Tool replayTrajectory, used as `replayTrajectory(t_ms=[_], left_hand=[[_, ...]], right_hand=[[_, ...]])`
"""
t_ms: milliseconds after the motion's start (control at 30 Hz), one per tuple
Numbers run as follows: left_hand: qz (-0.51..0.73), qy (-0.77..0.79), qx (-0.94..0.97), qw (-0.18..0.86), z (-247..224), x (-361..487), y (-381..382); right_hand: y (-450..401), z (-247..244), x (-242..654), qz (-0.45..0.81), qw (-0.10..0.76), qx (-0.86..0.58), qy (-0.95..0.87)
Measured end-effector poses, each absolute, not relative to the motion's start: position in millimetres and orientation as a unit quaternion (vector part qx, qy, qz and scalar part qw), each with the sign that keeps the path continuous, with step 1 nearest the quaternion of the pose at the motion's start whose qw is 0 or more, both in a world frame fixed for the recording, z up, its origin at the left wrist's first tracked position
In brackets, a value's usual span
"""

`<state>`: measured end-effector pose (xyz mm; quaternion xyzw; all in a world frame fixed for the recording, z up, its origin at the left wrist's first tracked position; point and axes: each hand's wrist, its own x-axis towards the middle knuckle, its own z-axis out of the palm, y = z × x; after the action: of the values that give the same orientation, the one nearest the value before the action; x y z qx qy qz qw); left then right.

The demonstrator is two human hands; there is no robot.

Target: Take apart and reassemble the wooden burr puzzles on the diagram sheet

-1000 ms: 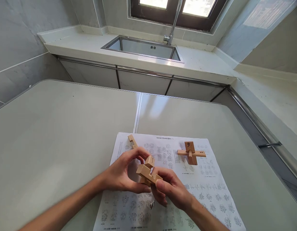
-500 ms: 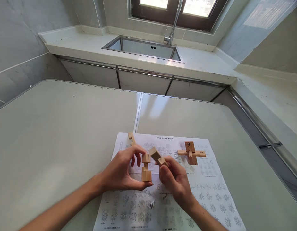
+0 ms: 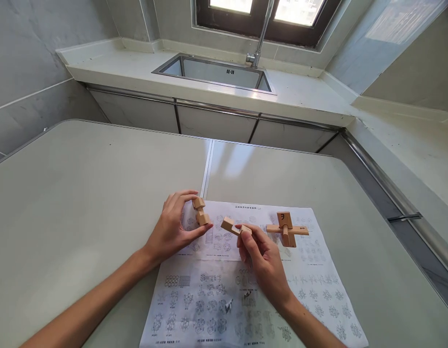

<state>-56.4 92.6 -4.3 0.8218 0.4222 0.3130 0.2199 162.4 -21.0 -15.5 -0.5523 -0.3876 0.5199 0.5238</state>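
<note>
Two hands hold notched wooden pieces, apart, above one printed sheet (image 3: pixel 198 268).
The left hand (image 3: pixel 171 224) reaches in from the lower left, its fingers curved in a partly open C that grips a notched block (image 3: pixel 202 218) end to end, thumb below, near the sheet's upper left edge; whether one piece or two sit there, I cannot tell. The right hand (image 3: pixel 263 256) angles in from the lower right, its fingers pinched closely on one stepped stick (image 3: pixel 228 224) pointing toward the left hand. One cross-shaped wooden assembly (image 3: pixel 286 229) rests on the sheet's upper right, over the pale desk (image 3: pixel 82 203).
</note>
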Motion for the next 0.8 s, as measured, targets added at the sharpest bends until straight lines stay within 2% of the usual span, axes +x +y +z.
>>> replayTrajectory(t_ms=[267,600,800], left_hand=[[0.278,0.429,0.818,0.264,-7.3,-57.6,95.2],[0.260,0.391,0.842,0.266,-5.1,-52.9,91.1],[0.241,0.359,0.869,0.239,-7.5,-50.3,85.6]], right_hand=[[-21.0,-14.8,164.1,0.441,0.491,-0.611,-0.438],[-16.7,-23.8,172.3,0.256,0.460,-0.630,-0.571],[-18.7,-29.8,170.8,0.199,0.440,-0.615,-0.624]])
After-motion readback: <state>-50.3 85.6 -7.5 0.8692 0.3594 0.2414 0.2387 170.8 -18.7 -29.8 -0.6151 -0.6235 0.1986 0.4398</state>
